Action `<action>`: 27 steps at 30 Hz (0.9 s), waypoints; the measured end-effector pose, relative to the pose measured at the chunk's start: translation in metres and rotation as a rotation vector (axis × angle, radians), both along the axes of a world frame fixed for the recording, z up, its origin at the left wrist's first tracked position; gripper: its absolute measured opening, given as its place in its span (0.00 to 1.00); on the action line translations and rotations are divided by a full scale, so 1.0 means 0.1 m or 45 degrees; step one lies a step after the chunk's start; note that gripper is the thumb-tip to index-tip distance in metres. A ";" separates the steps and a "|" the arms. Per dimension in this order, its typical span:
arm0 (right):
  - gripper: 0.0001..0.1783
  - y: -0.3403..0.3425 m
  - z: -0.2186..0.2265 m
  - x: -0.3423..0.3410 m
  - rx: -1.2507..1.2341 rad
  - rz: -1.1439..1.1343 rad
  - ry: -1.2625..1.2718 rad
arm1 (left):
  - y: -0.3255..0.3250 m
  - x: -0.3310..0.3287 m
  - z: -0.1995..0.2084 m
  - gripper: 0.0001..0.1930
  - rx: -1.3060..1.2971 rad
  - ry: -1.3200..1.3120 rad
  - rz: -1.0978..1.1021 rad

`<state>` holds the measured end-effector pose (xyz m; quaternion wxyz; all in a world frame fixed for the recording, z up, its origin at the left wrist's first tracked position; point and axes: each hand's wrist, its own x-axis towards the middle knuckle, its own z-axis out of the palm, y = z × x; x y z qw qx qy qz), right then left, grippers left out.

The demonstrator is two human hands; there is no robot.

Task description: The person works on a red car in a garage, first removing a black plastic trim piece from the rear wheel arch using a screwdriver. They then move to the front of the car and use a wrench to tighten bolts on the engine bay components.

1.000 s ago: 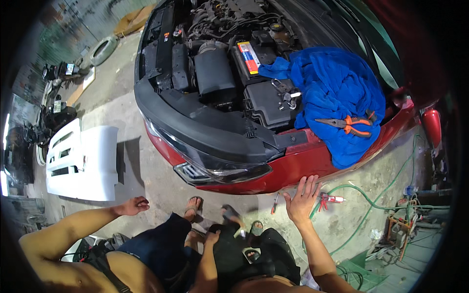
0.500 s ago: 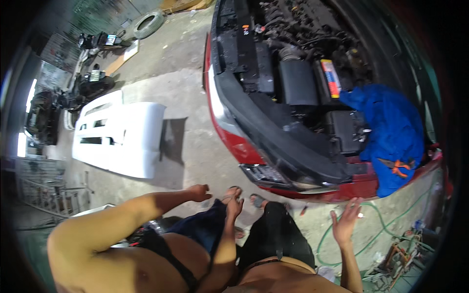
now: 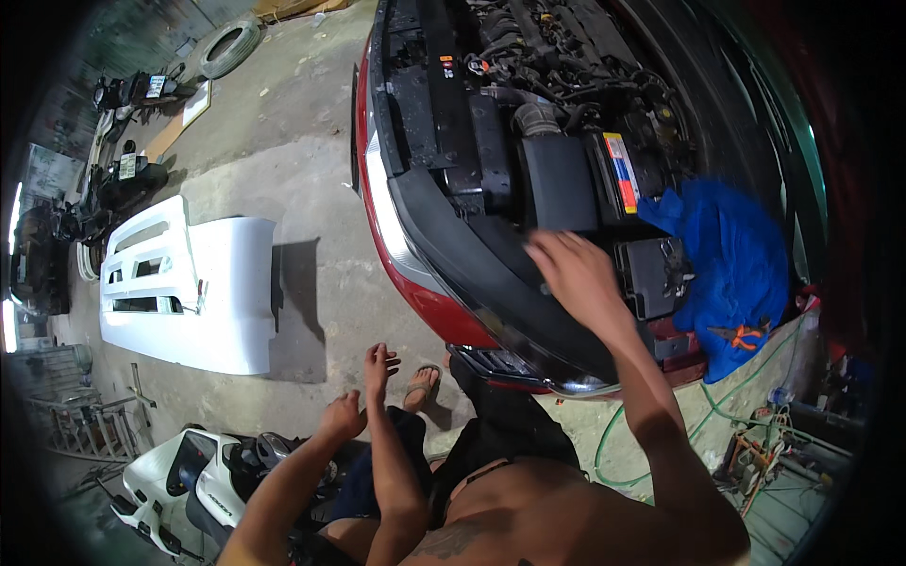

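My right hand (image 3: 571, 274) reaches over the front of a red car (image 3: 444, 316) with its engine bay exposed. Its fingers are apart and hold nothing visible; they are near the black front trim (image 3: 510, 274), and whether they touch it I cannot tell. A black air box (image 3: 559, 184) lies just beyond. To the right are a black fuse box cover (image 3: 651, 274) and a blue cloth (image 3: 731, 245) draped over the fender, with orange-handled pliers (image 3: 741, 335) on it. My left hand (image 3: 379, 363) hangs above the floor, its fingers loosely bent and without anything in them.
Close on my left is another person, whose hand (image 3: 344, 415) is held forward. A white bumper (image 3: 236, 302) lies on the concrete floor. A white motorbike (image 3: 203, 476) stands at lower left, a tyre (image 3: 229, 49) at the back. Green hose (image 3: 604, 453) curves at right.
My right hand has swung from beside the car's corner up and left over the front trim. My left hand has moved left. The view has shifted, showing the white motorbike.
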<state>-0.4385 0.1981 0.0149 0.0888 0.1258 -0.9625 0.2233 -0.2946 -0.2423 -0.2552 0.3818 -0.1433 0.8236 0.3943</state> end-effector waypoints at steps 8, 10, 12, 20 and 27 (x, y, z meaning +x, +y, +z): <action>0.05 -0.44 -0.91 -1.98 0.559 0.364 0.230 | -0.74 0.53 -0.17 0.21 -0.097 0.072 1.083; 0.04 -0.46 -0.84 -2.00 0.794 0.464 0.256 | -0.90 1.01 -0.13 0.22 -0.246 0.055 1.075; 0.05 -0.47 -0.85 -2.10 0.729 0.517 0.261 | -0.88 1.36 -0.06 0.22 -0.321 -0.061 1.039; 0.10 -0.24 -0.87 -2.16 0.714 0.609 0.350 | -0.71 1.13 0.11 0.23 -0.380 -0.375 0.230; 0.17 -0.45 -1.19 -2.05 0.481 -0.136 0.070 | -0.84 -0.55 0.56 0.21 -0.448 0.240 0.050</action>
